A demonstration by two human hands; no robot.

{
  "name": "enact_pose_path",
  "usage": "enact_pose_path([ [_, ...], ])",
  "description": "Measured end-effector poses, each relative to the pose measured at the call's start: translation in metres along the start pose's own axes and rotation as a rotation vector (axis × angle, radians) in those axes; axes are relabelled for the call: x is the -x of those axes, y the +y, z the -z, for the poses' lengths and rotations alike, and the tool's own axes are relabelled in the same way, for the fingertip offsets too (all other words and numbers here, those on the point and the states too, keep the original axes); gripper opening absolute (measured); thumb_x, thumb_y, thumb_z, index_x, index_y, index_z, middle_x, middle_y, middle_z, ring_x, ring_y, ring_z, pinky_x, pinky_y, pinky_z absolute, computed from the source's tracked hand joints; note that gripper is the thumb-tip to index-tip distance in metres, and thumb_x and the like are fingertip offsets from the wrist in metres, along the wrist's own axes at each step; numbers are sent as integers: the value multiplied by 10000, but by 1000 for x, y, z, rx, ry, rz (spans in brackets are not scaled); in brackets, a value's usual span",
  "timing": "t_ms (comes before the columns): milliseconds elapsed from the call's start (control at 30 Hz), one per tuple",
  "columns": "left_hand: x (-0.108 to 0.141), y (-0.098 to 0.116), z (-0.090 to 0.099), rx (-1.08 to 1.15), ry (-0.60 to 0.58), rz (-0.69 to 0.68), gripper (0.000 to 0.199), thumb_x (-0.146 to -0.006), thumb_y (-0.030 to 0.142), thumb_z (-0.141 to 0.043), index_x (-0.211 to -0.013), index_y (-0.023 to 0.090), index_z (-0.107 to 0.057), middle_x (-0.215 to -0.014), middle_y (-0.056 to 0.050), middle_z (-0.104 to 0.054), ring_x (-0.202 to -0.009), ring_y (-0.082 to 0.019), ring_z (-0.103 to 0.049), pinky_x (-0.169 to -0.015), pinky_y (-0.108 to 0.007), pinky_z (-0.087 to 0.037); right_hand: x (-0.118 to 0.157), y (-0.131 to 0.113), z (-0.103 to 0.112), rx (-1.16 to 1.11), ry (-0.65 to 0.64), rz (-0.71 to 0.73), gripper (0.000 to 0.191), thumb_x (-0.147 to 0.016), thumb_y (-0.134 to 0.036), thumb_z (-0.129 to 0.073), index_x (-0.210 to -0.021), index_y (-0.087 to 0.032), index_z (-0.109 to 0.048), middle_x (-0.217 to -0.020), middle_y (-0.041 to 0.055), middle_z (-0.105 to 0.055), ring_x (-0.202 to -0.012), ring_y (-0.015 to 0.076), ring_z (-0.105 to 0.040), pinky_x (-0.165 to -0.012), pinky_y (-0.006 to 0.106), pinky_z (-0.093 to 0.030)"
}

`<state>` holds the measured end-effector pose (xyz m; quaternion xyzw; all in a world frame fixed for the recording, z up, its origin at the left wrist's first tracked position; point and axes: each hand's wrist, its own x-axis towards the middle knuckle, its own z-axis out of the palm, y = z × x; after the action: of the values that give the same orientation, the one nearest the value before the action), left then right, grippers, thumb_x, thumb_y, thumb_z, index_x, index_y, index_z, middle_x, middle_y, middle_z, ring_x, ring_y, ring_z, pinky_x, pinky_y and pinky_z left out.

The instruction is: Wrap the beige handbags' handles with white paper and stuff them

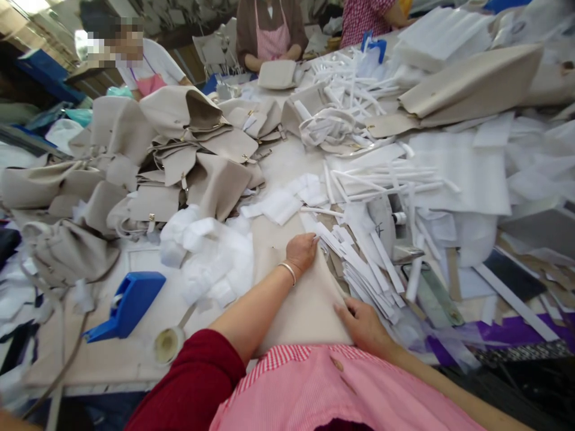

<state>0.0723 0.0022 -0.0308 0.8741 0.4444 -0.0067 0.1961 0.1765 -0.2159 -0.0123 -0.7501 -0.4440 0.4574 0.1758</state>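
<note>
A beige leather-like bag piece (299, 311) lies on the table right in front of my pink apron. My left hand (302, 251), with a bracelet on the wrist, is closed on its upper right edge. Lower on the same edge, my right hand (366, 323) pinches the piece between thumb and fingers. Just right of it lie several white strips (368, 269) in a loose pile. Crumpled white foam sheets (211, 257) sit to the left.
Beige bags (193, 161) are heaped at the left. A blue tape dispenser (128, 305) and a small pot (168, 345) stand at the front left. White tubes (381, 179), foam sheets (458, 167) and a phone-like green object (433, 293) cover the right. Co-workers (272, 30) are across the table.
</note>
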Motion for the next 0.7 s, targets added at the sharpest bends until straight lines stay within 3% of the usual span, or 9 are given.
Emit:
enact_pose_path([
  [67, 3, -3, -2, -19, 31, -30, 430, -1013, 337, -279, -1288, 151, -551, -1168, -141, -632, -1124, -237, -550, -996, -367, -402, -2, -2, 2, 85, -6, 12, 355, -916, -476, -396, -772, -229, -606, -711, 44, -666, -678, 230, -619, -571, 317, -436],
  [167, 21, -10, -1, -70, 64, -111, 437, -981, 234, -311, -1383, 172, -472, -1339, -149, -527, -1268, -254, -444, -1070, -411, -340, -8, -14, 8, 330, 146, 153, 409, -903, -426, -450, -1184, -171, -601, -1034, 142, -695, -935, 300, -644, -777, 399, -489],
  [233, 40, -14, 0, -89, 42, -186, 481, -968, 216, -319, -1442, 183, -398, -1475, -123, -417, -1375, -246, -333, -1124, -413, -276, -19, -26, 8, 506, 255, 361, 536, -896, -369, -476, -1374, -127, -484, -1350, 200, -551, -1250, 355, -494, -1011, 487, -383],
  [300, 60, -19, 1, -107, -7, -204, 518, -977, 262, -303, -1486, 166, -316, -1541, -104, -342, -1422, -237, -267, -1152, -409, -233, -36, -38, 4, 645, 239, 577, 561, -901, -343, -474, -1414, -117, -456, -1514, 183, -382, -1423, 362, -266, -1135, 540, -198],
  [367, 79, -27, 4, -136, -50, -142, 564, -984, 371, -291, -1498, 139, -285, -1560, -112, -313, -1432, -257, -256, -1163, -429, -207, -55, -48, -4, 727, 155, 688, 565, -910, -363, -461, -1413, -105, -466, -1544, 171, -337, -1459, 351, -181, -1162, 552, -106],
  [433, 97, -39, 9, -172, -78, -42, 655, -962, 501, -310, -1496, 123, -293, -1572, -129, -285, -1449, -293, -217, -1176, -461, -164, -72, -54, -12, 770, 105, 705, 599, -912, -411, -455, -1418, -90, -463, -1543, 179, -334, -1459, 351, -182, -1167, 555, -84],
  [533, 121, -60, 17, -196, -121, 130, 785, -911, 615, -349, -1512, 118, -255, -1599, -139, -205, -1477, -312, -126, -1186, -469, -128, -88, -56, -20, 802, 84, 689, 630, -915, -448, -443, -1442, -102, -436, -1558, 171, -304, -1457, 346, -193, -1166, 553, -91],
  [700, 144, -84, 20, -144, -167, 349, 878, -893, 654, -332, -1526, 69, -160, -1609, -177, -122, -1480, -339, -93, -1158, -473, -206, -94, -53, -24, 818, 93, 658, 641, -918, -440, -428, -1470, -117, -392, -1568, 145, -295, -1459, 337, -190, -1154, 533, -158],
])
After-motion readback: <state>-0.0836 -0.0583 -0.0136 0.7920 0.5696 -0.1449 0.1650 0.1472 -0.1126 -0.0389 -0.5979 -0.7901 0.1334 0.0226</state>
